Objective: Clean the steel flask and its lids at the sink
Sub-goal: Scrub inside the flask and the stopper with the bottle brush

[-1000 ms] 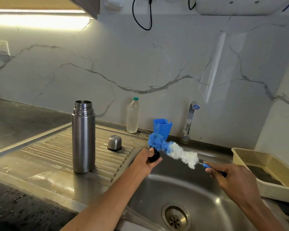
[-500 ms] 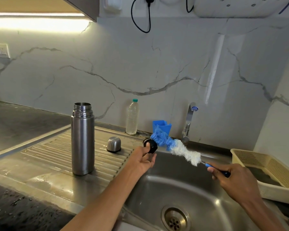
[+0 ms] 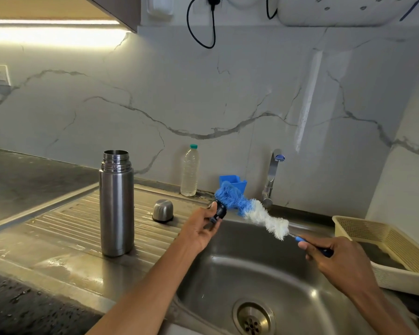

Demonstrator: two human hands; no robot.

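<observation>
Over sink [image 3: 264,276] rim: left hand [image 3: 201,229] pinches black lid [image 3: 220,210]; right hand [image 3: 334,256] grips brush [image 3: 249,210] handle.

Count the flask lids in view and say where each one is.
2. The steel cap stands on the drainboard right of the flask; the black stopper is gripped in the left hand against the brush. No others show.

The scene is brightly lit by a glowing strip light [image 3: 53,32] mounted under the cabinet at upper left. Soft glare is thrown across the marble wall [image 3: 307,102] and wet drainboard [image 3: 65,264]. Straight lines are bowed at the edges by wide-angle distortion.
</observation>
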